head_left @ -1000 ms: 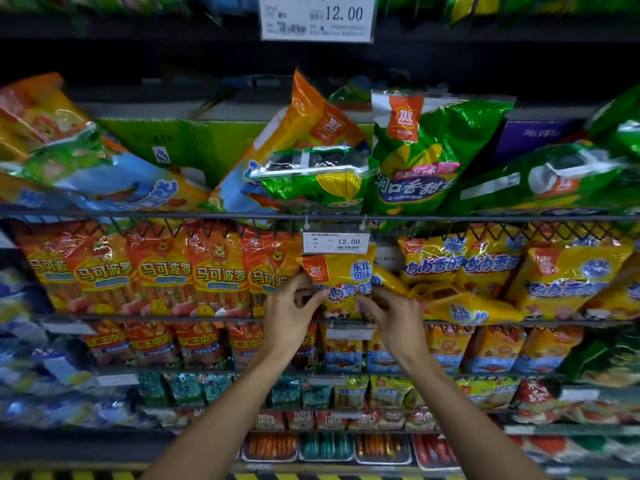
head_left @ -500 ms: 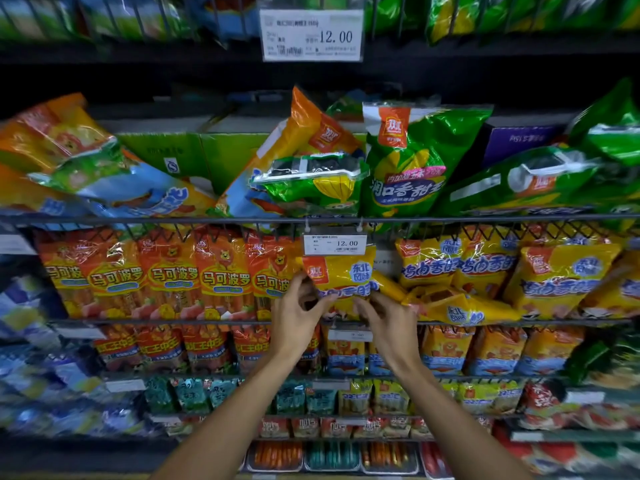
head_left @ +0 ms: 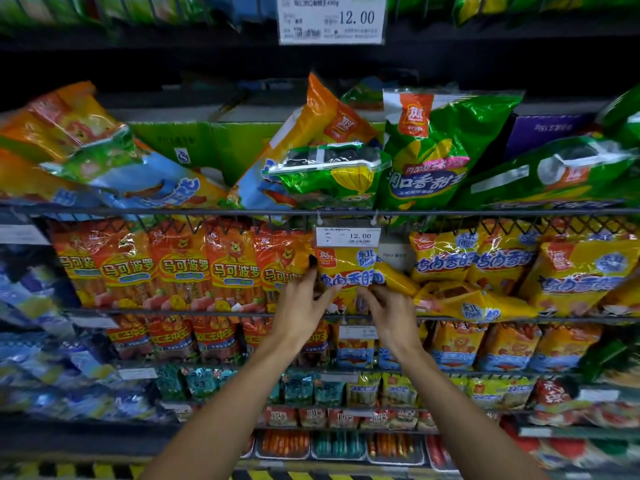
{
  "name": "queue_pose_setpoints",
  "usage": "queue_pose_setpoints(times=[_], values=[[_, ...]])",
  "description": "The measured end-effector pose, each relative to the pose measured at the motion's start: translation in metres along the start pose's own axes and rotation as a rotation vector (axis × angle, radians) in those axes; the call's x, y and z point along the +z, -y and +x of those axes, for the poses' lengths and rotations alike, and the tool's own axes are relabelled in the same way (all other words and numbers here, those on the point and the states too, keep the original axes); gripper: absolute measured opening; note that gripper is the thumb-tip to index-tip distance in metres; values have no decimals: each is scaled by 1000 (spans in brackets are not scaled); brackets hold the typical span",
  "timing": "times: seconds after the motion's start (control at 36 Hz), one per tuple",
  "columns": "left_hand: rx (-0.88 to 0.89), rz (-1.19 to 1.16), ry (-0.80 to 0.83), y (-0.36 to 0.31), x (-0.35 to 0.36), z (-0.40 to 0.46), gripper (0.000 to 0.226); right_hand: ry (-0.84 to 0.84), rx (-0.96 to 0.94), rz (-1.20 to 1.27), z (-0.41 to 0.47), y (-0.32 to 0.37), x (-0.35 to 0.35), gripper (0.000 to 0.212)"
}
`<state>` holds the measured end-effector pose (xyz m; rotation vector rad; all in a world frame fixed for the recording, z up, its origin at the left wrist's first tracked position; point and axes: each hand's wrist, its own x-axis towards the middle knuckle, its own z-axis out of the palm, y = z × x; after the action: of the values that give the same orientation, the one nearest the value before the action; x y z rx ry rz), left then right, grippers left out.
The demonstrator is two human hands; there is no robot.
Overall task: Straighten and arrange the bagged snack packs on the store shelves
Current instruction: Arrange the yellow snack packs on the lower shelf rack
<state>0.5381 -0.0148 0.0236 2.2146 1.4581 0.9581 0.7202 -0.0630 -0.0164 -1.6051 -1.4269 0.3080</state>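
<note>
Wire shelves [head_left: 207, 312] hold five orange packs [head_left: 180, 268]; left hand [head_left: 302, 306] and right hand [head_left: 388, 308] both pinch one yellow pack [head_left: 349, 271].

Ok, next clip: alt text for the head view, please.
Both hands, left hand and right hand, grip the lower edge of a yellow snack pack on a wire shelf, beside upright orange packs.
</note>
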Motion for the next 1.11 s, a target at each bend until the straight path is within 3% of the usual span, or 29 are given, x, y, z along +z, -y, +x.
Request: queue_pose_setpoints(times=[0.06,0.11,0.22,0.39,0.56,0.89,0.97,1.03,1.11], values=[[13,-117,-63,4,1,-12,64,-2,4,15,0,0,-1,35],[104,-192,-175,17,5,-26,56,-2,11,27,-3,2,-1,36],[361,-25,-301,42,11,-43,47,-9,34,103,-9,3,3,31],[331,257,-30,45,14,-43,72,-38,67,106,-15,1,4,32],[297,447,-34,48,24,-38,70,-57,85,70,-12,0,10,35],[319,269,-10,42,17,-40,73,6,59,40,-15,14,-2,28],[364,203,28,51,10,-43,73,11,138,40,-24,12,-6,6],[382,197,41,57,8,-43,75,-14,196,38,-30,10,-9,29],[411,216,32,62,10,-39,77,19,202,-9,-30,13,-16,40]])
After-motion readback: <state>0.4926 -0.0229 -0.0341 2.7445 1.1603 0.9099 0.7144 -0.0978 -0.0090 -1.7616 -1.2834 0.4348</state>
